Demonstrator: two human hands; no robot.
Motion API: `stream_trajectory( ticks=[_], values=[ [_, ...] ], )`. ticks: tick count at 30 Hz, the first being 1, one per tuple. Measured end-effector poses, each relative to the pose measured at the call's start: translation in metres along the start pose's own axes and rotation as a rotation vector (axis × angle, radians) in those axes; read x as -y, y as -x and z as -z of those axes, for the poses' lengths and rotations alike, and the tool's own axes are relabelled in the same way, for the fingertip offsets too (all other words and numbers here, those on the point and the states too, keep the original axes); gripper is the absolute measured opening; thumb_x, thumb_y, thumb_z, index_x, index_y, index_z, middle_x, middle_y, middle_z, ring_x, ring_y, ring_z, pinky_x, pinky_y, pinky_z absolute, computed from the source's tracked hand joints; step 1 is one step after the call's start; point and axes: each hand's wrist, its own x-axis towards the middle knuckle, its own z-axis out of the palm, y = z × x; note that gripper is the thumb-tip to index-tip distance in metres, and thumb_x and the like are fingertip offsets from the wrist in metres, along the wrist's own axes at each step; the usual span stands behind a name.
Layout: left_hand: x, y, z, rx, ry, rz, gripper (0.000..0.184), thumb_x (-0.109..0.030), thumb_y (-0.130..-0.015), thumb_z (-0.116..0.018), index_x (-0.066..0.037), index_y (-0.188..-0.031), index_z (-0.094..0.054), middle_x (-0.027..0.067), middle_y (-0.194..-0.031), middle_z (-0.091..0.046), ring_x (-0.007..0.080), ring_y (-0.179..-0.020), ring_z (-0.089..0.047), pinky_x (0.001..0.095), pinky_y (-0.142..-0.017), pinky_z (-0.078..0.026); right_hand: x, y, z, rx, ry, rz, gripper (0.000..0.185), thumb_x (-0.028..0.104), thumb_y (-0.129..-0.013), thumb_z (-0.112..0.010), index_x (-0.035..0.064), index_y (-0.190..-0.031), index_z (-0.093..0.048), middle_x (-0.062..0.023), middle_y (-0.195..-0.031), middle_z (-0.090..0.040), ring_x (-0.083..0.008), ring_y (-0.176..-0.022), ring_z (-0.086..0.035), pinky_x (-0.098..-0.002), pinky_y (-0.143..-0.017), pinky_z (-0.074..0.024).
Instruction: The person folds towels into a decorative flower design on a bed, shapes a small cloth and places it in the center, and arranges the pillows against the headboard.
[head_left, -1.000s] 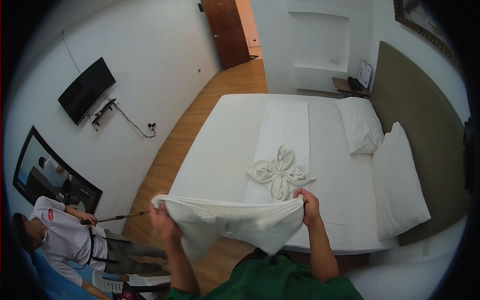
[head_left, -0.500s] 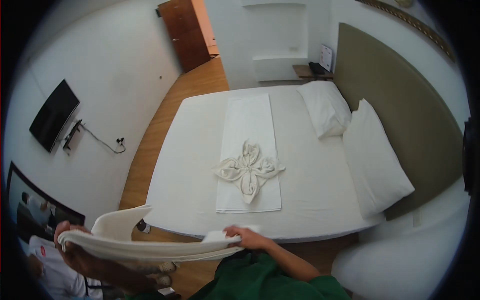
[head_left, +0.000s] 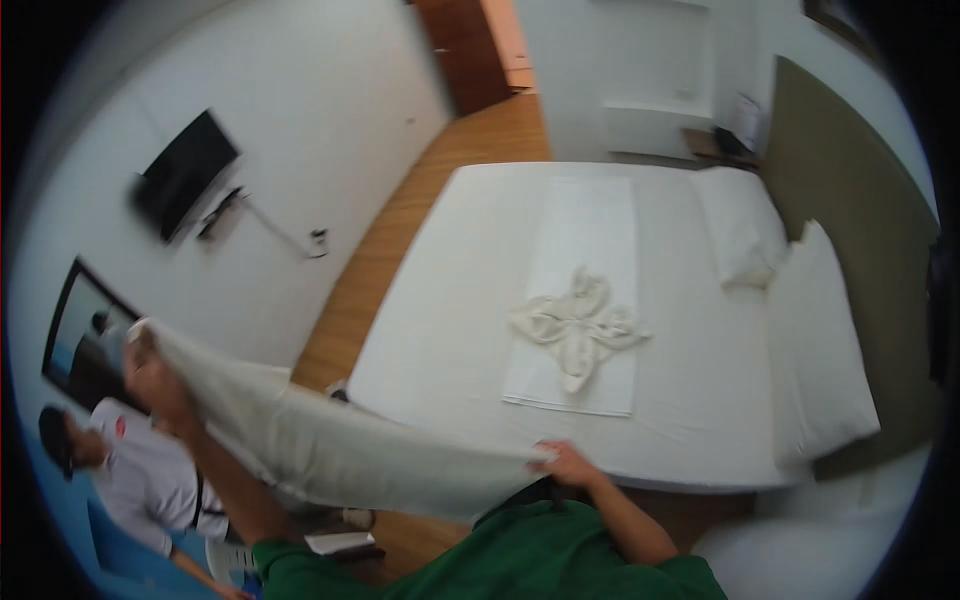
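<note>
An off-white towel [head_left: 370,445] stretches between my two hands in front of my body, sagging in the middle. My left hand [head_left: 158,378], raised at the left, is closed on one end of it. At the other end, my right hand [head_left: 566,464] grips a corner close to the near edge of the bed [head_left: 430,300]. A towel folded like a flower [head_left: 578,325] lies on a long folded white cloth [head_left: 590,225] across the mattress. Motion blurs some of the view.
Two white pillows [head_left: 822,350] lie by the padded headboard [head_left: 850,160]. Another person [head_left: 150,475] in a light shirt and dark cap is at the left. A television [head_left: 190,175] and a mirror [head_left: 75,320] hang on the left wall. A door [head_left: 465,55] stands at the back.
My left hand has risen, and the towel hangs more spread out than before. My view has turned left, so the bed sits farther right and more of the other person shows.
</note>
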Motion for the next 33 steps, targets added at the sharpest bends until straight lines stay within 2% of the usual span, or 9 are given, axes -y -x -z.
stream_trajectory(
  ticks=[4, 10, 12, 16, 19, 22, 27, 30, 33],
  values=[
    [0.108, 0.035, -0.019, 0.264, 0.173, 0.199, 0.029, -0.024, -0.097, -0.057, 0.003, -0.106, -0.062, 0.0095, -0.093, -0.064, 0.0192, -0.085, -0.056, 0.0317, -0.082, -0.045, 0.056, -0.030, 0.045, -0.391, -0.500, 0.272, 0.021, 0.001, -0.088, -0.067, 0.0017, -0.108, -0.061, -0.0022, -0.098, -0.066, -0.0095, -0.089, -0.060, -0.0252, -0.082, -0.0487],
    [0.211, 0.135, 0.023, 0.626, 0.551, 0.689, 0.018, -0.012, -0.088, -0.057, 0.000, -0.101, -0.061, 0.0023, -0.088, -0.061, 0.0119, -0.079, -0.053, 0.0266, -0.074, -0.044, 0.216, -0.042, 0.047, -0.457, 0.059, 0.566, 0.019, -0.003, -0.090, -0.062, 0.0022, -0.108, -0.059, -0.0003, -0.091, -0.062, -0.0072, -0.088, -0.054, -0.0228, -0.081, -0.0446],
    [0.251, 0.160, 0.043, 0.812, 0.225, 0.702, 0.023, -0.010, -0.084, -0.061, -0.001, -0.105, -0.062, 0.0019, -0.083, -0.062, 0.0139, -0.073, -0.055, 0.0289, -0.069, -0.046, 0.267, -0.048, 0.028, -0.427, 0.059, 0.675, 0.030, -0.011, -0.086, -0.058, 0.0024, -0.112, -0.055, -0.0035, -0.096, -0.060, -0.0098, -0.091, -0.056, -0.0250, -0.084, -0.0464],
    [0.079, 0.137, 0.074, 0.952, 0.105, 0.388, 0.044, -0.014, -0.077, -0.074, -0.003, -0.118, -0.061, 0.0095, -0.090, -0.068, 0.0186, -0.084, -0.066, 0.0311, -0.076, -0.052, 0.346, -0.054, -0.022, -0.204, 0.326, 0.852, 0.035, -0.015, -0.080, -0.057, 0.0028, -0.110, -0.057, -0.0092, -0.095, -0.063, -0.0149, -0.088, -0.062, -0.0272, -0.075, -0.0505],
    [-0.073, 0.118, 0.062, 0.807, 0.683, 0.116, 0.055, -0.006, -0.076, -0.078, -0.005, -0.127, -0.057, 0.0121, -0.120, -0.064, 0.0248, -0.103, -0.066, 0.0350, -0.088, -0.053, 0.369, -0.086, -0.070, 0.041, 0.415, 1.077, 0.036, -0.016, -0.076, -0.057, 0.0029, -0.107, -0.059, -0.0124, -0.094, -0.064, -0.0201, -0.087, -0.063, -0.0289, -0.075, -0.0507],
    [-0.141, 0.126, 0.045, 0.750, 0.686, -0.100, 0.042, -0.021, -0.088, -0.071, -0.002, -0.122, -0.058, 0.0133, -0.109, -0.067, 0.0269, -0.093, -0.067, 0.0349, -0.081, -0.053, 0.358, -0.108, -0.113, 0.161, 0.380, 1.267, 0.034, -0.014, -0.075, -0.056, 0.0048, -0.103, -0.063, -0.0142, -0.096, -0.064, -0.0207, -0.080, -0.065, -0.0299, -0.068, -0.0512],
    [-0.153, 0.152, 0.025, 0.609, 1.010, 0.349, 0.033, -0.022, -0.092, -0.068, 0.002, -0.114, -0.063, 0.0084, -0.091, -0.069, 0.0145, -0.080, -0.065, 0.0276, -0.072, -0.051, 0.334, -0.115, -0.119, -0.013, 0.146, 1.200, 0.035, -0.008, -0.076, -0.070, 0.0041, -0.105, -0.056, -0.0136, -0.097, -0.061, -0.0229, -0.080, -0.064, -0.0321, -0.070, -0.0520],
    [-0.165, 0.142, 0.014, 0.614, 1.147, 0.337, 0.031, -0.021, -0.094, -0.066, 0.003, -0.112, -0.063, 0.0067, -0.092, -0.069, 0.0096, -0.083, -0.061, 0.0245, -0.073, -0.050, 0.348, -0.109, -0.105, -0.060, 0.141, 1.224, 0.043, -0.005, -0.072, -0.076, 0.0065, -0.107, -0.054, -0.0113, -0.092, -0.059, -0.0230, -0.079, -0.060, -0.0334, -0.069, -0.0499],
    [-0.179, 0.131, 0.001, 0.685, 1.245, 0.296, 0.027, -0.016, -0.096, -0.062, 0.004, -0.115, -0.063, 0.0070, -0.100, -0.068, 0.0115, -0.093, -0.060, 0.0257, -0.080, -0.049, 0.370, -0.096, -0.081, -0.420, 0.625, 1.516, 0.047, -0.005, -0.066, -0.075, 0.0119, -0.106, -0.059, -0.0039, -0.082, -0.050, -0.0231, -0.075, -0.049, -0.0369, -0.068, -0.0416]
  ],
)
